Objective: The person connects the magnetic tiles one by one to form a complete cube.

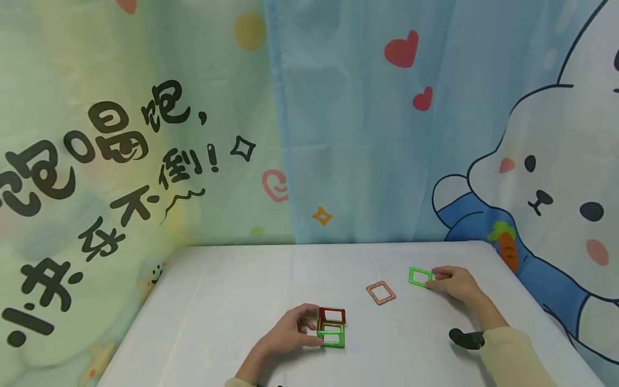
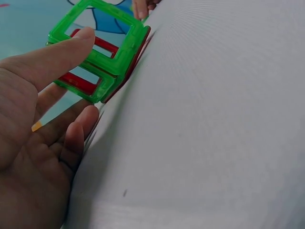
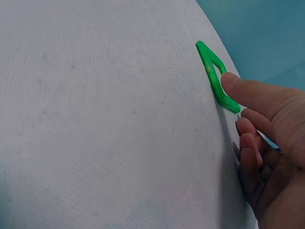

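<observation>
The left hand [image 1: 290, 333] had its grip on a small structure of green and red square plastic frame tiles [image 1: 331, 326], thumb laid on the top green frame and fingers curled against its near side, steadying it where it stood on the white cloth-covered worktop [image 1: 217, 301], near the front edge and about the middle. The right hand [image 1: 452, 284] lay well apart to the right, its fingertips [image 3: 233, 83] pinching one edge of a loose green square frame tile [image 1: 419, 277] that rested flat on the cloth. Between the two lay an orange square frame tile [image 1: 381, 293], untouched. By my reading, the step in hand was picking up the loose green tile; the next move would call for lifting it clear and carrying it past the orange one to an open side of the structure, while the left grip kept the structure from tipping. The head view alone showed both hands, the orange tile and the cartoon rabbit backdrop [image 1: 546, 177]. The left wrist view [image 2: 95, 52] showed the red frames tucked behind the green ones, and the right wrist view showed the thumb pressed on the green tile's rim.
</observation>
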Demonstrator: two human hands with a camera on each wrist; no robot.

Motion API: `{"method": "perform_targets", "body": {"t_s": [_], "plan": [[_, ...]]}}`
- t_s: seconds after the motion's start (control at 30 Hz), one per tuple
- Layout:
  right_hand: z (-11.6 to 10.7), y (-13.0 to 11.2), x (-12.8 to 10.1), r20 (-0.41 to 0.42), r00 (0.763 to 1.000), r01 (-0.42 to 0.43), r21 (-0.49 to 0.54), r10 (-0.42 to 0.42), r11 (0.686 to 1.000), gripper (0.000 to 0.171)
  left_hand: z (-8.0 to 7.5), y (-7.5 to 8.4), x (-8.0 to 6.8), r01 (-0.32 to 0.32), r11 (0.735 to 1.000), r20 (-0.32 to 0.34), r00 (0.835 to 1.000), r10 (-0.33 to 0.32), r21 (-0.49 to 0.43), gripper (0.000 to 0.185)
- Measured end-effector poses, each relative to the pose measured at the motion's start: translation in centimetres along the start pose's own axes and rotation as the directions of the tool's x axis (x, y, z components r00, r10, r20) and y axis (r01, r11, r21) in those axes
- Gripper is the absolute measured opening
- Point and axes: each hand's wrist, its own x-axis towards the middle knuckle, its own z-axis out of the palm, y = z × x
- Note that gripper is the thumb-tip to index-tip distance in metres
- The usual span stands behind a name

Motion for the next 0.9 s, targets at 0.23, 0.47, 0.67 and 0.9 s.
{"method": "perform_targets", "body": {"t_s": [0.23, 0.47, 0.67, 0.9], "plan": [[0.1, -0.3, -0.4, -0.022, 1.000, -0.008, -0.019, 0.007, 1.000, 0.069, 0.1, 0.2, 0.1, 0.000, 1.000, 0.005, 1.000, 0.000, 0.009, 0.061], [0.3, -0.7, -0.7, -0.057, 0.998, 0.007, -0.046, -0.010, 0.999, 0.063, 0.2, -0.1, 0.2, -0.001, 1.000, 0.015, 1.000, 0.000, 0.017, 0.061], [0.6, -1.0, -1.1, -0.100, 0.995, 0.005, -0.032, -0.008, 0.999, 0.058, 0.3, -0.5, 0.1, -0.006, 1.000, 0.016, 1.000, 0.006, 0.009, 0.060], [0.6, -1.0, -1.3, -0.188, 0.982, 0.013, 0.030, -0.007, 0.999, 0.044, 0.4, -0.4, 0.3, -0.006, 1.000, 0.017, 1.000, 0.006, 0.018, 0.060]]}}
